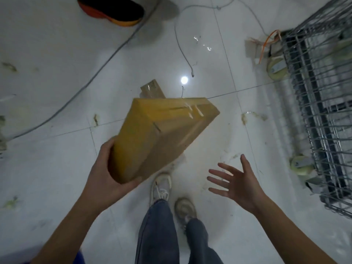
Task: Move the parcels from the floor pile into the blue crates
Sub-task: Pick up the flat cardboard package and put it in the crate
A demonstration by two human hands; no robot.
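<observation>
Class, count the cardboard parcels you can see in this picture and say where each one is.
2. One large box is held up by the left hand. A smaller box lies on the floor beyond it, partly hidden. Others may be out of view.

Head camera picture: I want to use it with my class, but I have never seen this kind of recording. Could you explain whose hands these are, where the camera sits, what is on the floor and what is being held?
There is no machine here. A person wears one wide-angle camera on the head, looking forward and down, so you see their own arms, jeans and shoes. The left hand grips the lower corner of a cardboard parcel, which is tilted in the air. The right hand is open with fingers spread, holding nothing and not touching the parcel. Below is a white tiled floor with stains. On it lie a smaller brown parcel, partly hidden behind the held one, a grey cable and an orange and black object at the top. A wire cage trolley on wheels stands at the right. No blue crate is clearly in view.
</observation>
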